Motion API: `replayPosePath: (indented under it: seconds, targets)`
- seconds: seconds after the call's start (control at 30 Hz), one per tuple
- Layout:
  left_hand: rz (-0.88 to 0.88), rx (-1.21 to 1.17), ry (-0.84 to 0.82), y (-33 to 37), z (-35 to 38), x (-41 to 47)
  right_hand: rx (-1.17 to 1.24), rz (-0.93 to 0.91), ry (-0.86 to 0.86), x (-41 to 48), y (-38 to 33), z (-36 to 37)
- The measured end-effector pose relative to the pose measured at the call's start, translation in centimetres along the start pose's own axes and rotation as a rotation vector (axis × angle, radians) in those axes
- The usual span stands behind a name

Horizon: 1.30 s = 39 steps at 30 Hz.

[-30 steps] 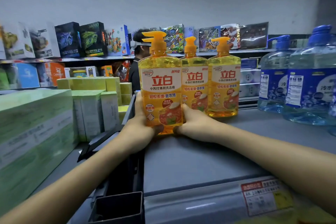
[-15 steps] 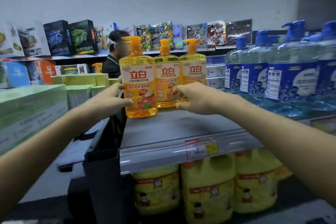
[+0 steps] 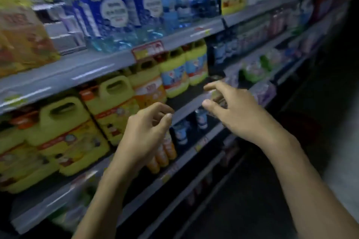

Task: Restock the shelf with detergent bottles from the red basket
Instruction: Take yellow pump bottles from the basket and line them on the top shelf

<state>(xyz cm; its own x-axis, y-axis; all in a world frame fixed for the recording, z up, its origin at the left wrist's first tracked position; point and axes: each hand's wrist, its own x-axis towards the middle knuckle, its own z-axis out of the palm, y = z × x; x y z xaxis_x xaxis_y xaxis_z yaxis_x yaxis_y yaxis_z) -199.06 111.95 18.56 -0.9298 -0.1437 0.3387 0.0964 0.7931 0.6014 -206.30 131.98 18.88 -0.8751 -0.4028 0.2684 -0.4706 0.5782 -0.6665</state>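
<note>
The picture is blurred by motion. The yellow detergent bottles [image 3: 21,37] stand on the grey top shelf [image 3: 81,70] at the far left edge. My left hand [image 3: 143,137] hangs in front of the lower shelves, fingers curled and apart, with nothing in it. To its right my right hand [image 3: 233,110] is also free of any object, thumb and fingers spread. Both hands are well below and to the right of the yellow bottles. A dark red shape [image 3: 299,124] at the right, behind my right forearm, may be the red basket; I cannot tell.
Large blue water-like bottles [image 3: 120,17] fill the top shelf beside the detergent. Yellow handled jugs [image 3: 108,106] crowd the shelf below. Small orange bottles [image 3: 163,153] and small blue ones [image 3: 182,132] sit lower. The dark aisle floor [image 3: 252,200] lies at the lower right.
Both hands have let go of the yellow bottles on the top shelf and dropped away. My view has swung down and to the right along the shelving.
</note>
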Motion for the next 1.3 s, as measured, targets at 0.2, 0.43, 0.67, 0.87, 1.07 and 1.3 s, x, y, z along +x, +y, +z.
replayPosePath:
  seconds: [0.2,0.43,0.67,0.87,1.07,1.3]
  targets:
    - [-0.007,-0.055,-0.164,5.0,17.6,-3.3,0.074,0.430,0.185,-13.8,17.4,-2.9]
    - [0.204,0.077,-0.443,9.5,29.7,-3.1,0.093,0.706,0.151,-21.6,28.9,-5.7]
    - [0.328,0.077,-0.668,12.7,40.5,2.7,0.087,0.810,0.201,-21.0,37.9,-9.7]
    - [0.385,0.106,-0.665,16.7,48.7,12.4,-0.022,0.906,0.205,-15.0,45.7,-17.7]
    - [0.621,0.163,-0.687,23.8,58.5,19.9,-0.123,1.002,0.285,-12.7,51.6,-26.1]
    - [0.805,0.256,-0.747,30.8,70.4,24.9,-0.093,1.132,0.259,-13.3,61.9,-30.9]
